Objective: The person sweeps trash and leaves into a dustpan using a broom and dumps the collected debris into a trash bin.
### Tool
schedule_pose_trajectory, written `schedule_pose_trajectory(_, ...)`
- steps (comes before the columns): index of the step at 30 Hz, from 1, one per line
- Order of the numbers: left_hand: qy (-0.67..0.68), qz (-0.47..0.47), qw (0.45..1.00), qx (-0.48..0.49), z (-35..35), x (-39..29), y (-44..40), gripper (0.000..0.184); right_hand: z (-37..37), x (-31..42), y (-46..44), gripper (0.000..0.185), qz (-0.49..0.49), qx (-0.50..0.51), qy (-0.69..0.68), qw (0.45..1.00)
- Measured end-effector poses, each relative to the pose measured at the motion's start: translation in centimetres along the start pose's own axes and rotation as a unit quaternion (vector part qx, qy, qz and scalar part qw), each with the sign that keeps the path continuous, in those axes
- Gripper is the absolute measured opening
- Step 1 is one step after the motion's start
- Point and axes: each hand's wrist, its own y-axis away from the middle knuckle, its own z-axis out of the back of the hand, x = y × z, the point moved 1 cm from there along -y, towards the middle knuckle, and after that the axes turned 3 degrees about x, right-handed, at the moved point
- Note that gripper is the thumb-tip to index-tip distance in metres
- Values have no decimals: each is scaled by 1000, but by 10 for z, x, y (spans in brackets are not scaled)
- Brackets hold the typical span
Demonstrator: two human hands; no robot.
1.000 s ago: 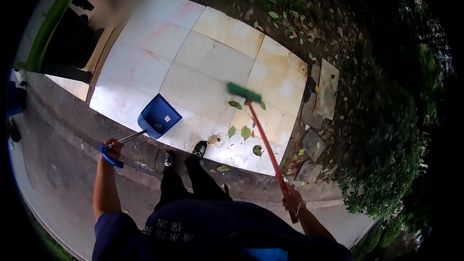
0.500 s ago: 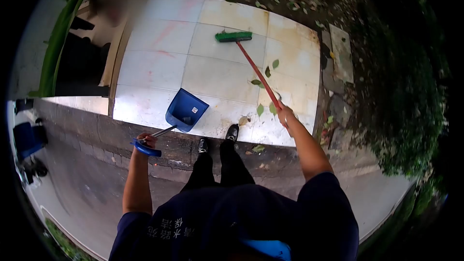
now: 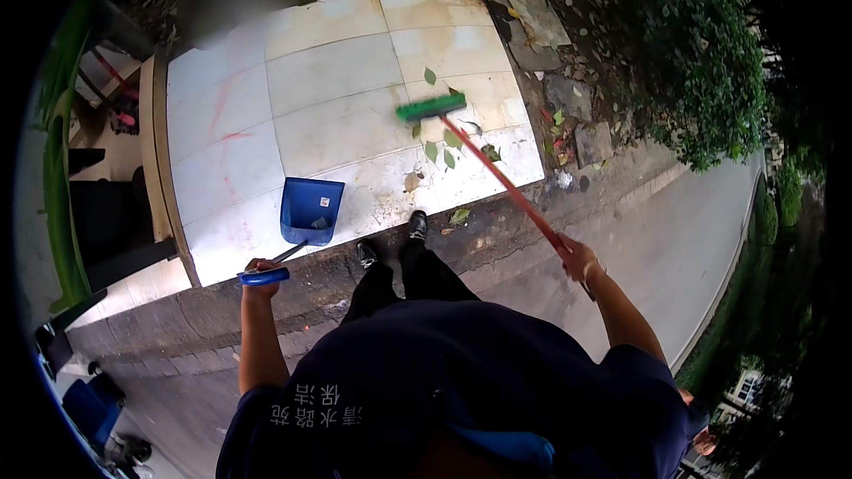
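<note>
In the head view my right hand [image 3: 579,259] is closed around the red handle of a broom [image 3: 497,171]. The broom's green bristle head [image 3: 431,108] is on the pale tiles, among several scattered green leaves [image 3: 449,160]. My left hand [image 3: 258,270] grips the handle of a blue dustpan [image 3: 295,229], just by its blue grip. The dustpan rests on the tiles near their front edge, its wide mouth facing away from me. A small pale scrap and a white label show inside it.
The tiled slab [image 3: 333,80] ends at a dark kerb [image 3: 213,310] by my shoes. Leaf-strewn soil and loose stone pieces [image 3: 531,4] border it, with bushes [image 3: 710,106] at right. A wooden-edged structure [image 3: 155,160] stands at left. Part of another person [image 3: 704,441] shows at lower right.
My view has turned. The broom head has come closer to me and now lies among the leaves, with my right hand drawn back and rightward. The dustpan stays in my left hand.
</note>
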Motion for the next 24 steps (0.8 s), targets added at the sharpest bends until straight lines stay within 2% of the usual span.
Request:
schedule_pose_trajectory(1, 36, 60, 997, 42, 6, -4, -3, 12, -4, 6, -15, 35, 55, -26, 7, 998)
schedule_pose_trajectory(2, 29, 58, 997, 40, 9, -6, -3, 12, -8, 10, -42, 34, 111, -51, 14, 992)
schedule_pose_trajectory(4, -25, 35, 998, 37, 10, -7, -4, 19, -20, 4, -133, 32, 311, -161, 118, 929)
schedule_pose_trajectory(5, -30, 31, 998, 36, 9, -8, -4, 19, -20, 38, -146, 27, 191, -97, -5, 977)
schedule_pose_trajectory(8, 49, 88, 987, 127, 6, 0, -2, 24, -29, 106, -210, 22, 151, -39, -133, 979)
schedule_pose_trajectory(9, 48, 81, 988, 124, 6, 3, 1, 24, -25, 131, -203, 24, 80, -16, -98, 992)
schedule_pose_trajectory(10, 89, 100, 989, 57, 3, 7, 3, 18, -31, 122, -217, 24, 83, -11, -101, 991)
schedule_pose_trajectory(11, 130, 120, 984, -11, 0, 10, 5, 13, -41, 107, -235, 25, 88, -45, -35, 995)
schedule_pose_trajectory(12, 170, 140, 972, -78, -3, 17, 7, 12, -55, 77, -244, 27, 91, -81, -3, 993)
schedule_pose_trajectory(13, 130, 128, 979, -94, -6, 24, 11, 20, -68, 48, -253, 29, 92, -117, 29, 988)
schedule_pose_trajectory(14, 126, 131, 979, -96, 13, 21, 1, 20, -69, 28, -217, 28, 72, -107, 103, 986)
schedule_pose_trajectory(15, 153, 70, 985, -38, 46, 10, -18, 19, -67, 0, -197, 31, 101, -81, 155, 979)
schedule_pose_trajectory(16, 179, 8, 984, 23, 62, 7, -31, 20, -58, -10, -147, 36, 66, -32, 156, 985)
schedule_pose_trajectory(18, 69, 87, 993, 45, 37, 29, -16, 18, -61, -72, -103, 36, 172, -43, 62, 982)
schedule_pose_trajectory(20, -25, 45, 998, 24, 45, 22, -22, 14, -48, -110, -61, 38, 111, -2, 33, 993)
schedule_pose_trajectory(21, 8, 71, 997, 7, 47, 17, -25, 15, -31, -114, -40, 38, 104, -4, 31, 994)
schedule_pose_trajectory(22, 42, 95, 994, -12, 51, 17, -26, 18, -13, -116, -16, 39, 35, 42, -46, 997)
schedule_pose_trajectory(23, 93, 119, 988, 8, 53, 26, -24, 18, -3, -123, -2, 40, -35, 89, -123, 988)
schedule_pose_trajectory(24, 144, 142, 979, 31, 46, 35, -21, 19, 4, -134, 0, 40, -38, 88, -124, 988)
